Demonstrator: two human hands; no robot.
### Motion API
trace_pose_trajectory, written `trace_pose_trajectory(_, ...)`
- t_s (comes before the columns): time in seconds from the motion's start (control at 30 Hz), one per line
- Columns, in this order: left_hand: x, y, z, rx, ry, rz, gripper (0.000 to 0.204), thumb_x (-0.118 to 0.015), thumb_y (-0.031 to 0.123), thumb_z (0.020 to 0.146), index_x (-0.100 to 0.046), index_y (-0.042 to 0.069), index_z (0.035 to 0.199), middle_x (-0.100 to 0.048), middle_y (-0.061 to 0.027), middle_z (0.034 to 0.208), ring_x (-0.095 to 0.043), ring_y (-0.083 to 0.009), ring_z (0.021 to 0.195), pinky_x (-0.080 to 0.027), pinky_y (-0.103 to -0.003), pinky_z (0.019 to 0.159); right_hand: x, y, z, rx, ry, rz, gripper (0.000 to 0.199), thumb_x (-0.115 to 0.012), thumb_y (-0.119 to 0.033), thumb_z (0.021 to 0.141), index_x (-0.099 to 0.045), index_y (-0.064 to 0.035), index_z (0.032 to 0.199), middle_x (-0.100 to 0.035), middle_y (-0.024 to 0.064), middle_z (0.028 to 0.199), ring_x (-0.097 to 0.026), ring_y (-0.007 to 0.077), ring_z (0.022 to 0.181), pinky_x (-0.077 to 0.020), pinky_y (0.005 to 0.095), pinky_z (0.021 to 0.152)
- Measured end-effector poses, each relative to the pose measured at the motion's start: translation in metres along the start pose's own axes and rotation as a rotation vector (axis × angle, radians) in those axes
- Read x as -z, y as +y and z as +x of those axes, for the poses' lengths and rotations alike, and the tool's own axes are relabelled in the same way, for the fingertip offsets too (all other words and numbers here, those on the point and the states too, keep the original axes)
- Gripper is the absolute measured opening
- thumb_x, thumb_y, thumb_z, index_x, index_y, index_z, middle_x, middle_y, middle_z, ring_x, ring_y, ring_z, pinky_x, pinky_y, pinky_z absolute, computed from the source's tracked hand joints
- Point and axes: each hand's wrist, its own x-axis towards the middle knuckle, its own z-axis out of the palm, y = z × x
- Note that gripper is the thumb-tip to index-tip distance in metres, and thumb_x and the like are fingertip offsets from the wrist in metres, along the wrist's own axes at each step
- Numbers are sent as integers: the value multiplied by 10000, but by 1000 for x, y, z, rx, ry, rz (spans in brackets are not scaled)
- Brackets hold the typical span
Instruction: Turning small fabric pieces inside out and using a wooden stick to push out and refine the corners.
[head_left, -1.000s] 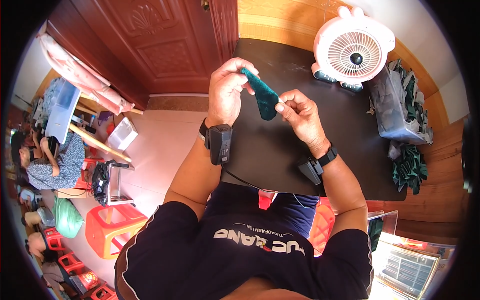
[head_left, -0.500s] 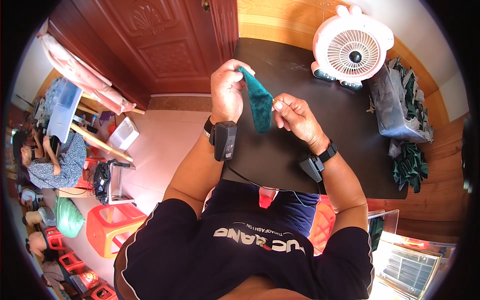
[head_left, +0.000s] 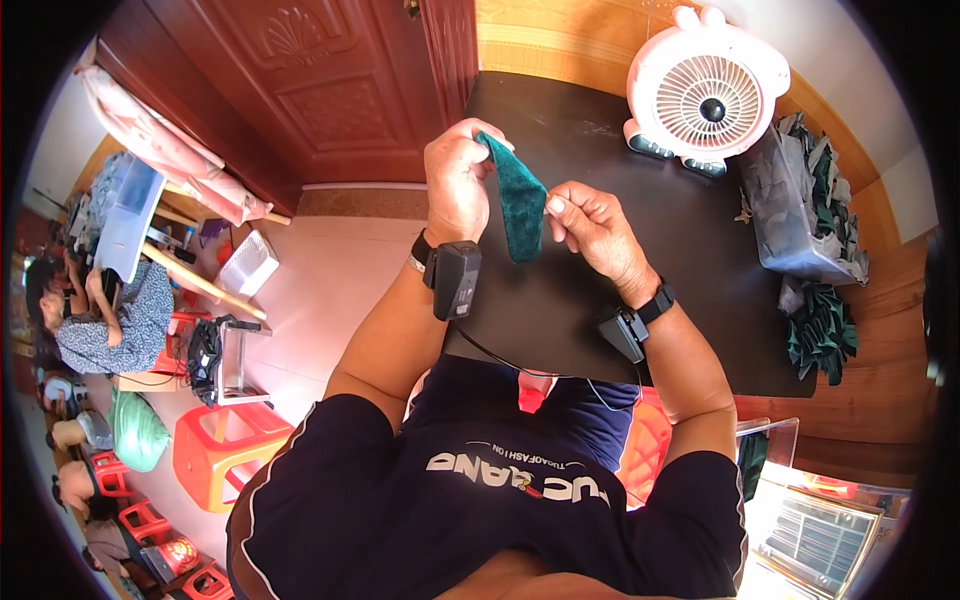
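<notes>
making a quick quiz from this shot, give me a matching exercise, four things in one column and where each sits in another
Things:
1. green cloth strip
2. pink fan
3. clear bin
4. orange stool

Places:
a. on the floor, to the person's left
b. at the table's right edge, filled with cloth scraps
c. held between both hands
d. standing at the far side of the table

Pairs: 1-c, 2-d, 3-b, 4-a

We hold both forearms raised ahead, elbows bent. Our left hand (head_left: 458, 180) is curled in a pinch, knuckles up; our right hand (head_left: 592, 232) pinches beside it, fingertips facing left, wrists banded.
</notes>
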Motion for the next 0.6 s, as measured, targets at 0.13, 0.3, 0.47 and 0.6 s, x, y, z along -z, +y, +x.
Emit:
trace_pose_trajectory(0.13, 11, 1, 8, -46, -31, 89, 207, -402, 38, 696, -570, -65, 760, -569, -158, 820, -582, -233, 763, -458, -310, 766, 3, 1, 2, 108, 35, -101, 194, -565, -207, 932, -619, -36, 858, -504, -40, 617, -428, 51, 551, -380, 218, 512)
trace_pose_trajectory(0.3, 18, 12, 16, -165, -158, 196, 197, -379, -44, 673, -572, -51, 710, -580, -145, 861, -576, -233, 829, -436, -305, 816, 14, 3, 6, 140, 33, -386, 167, -614, -167, 888, -632, -6, 847, -538, 24, 602, -475, 80, 558, -416, 264, 531)
trace_pose_trajectory(0.47, -4, 30, 8, -289, -506, 652, 134, -417, -32, 665, -549, -21, 683, -586, -120, 808, -557, -216, 772, -438, -295, 740, 12, -5, 3, 133, 47, -560, 116, -629, -131, 843, -643, -17, 860, -575, 120, 616, -527, 188, 532, -435, 308, 534)
trace_pose_trajectory(0.6, -33, 20, -11, -385, -750, 852, 124, -485, -104, 637, -508, 17, 649, -530, -106, 700, -514, -274, 660, -428, -335, 593, 13, 15, 6, 291, 141, -597, 85, -615, -85, 806, -634, -16, 850, -602, 179, 678, -591, 317, 588, -462, 351, 568)
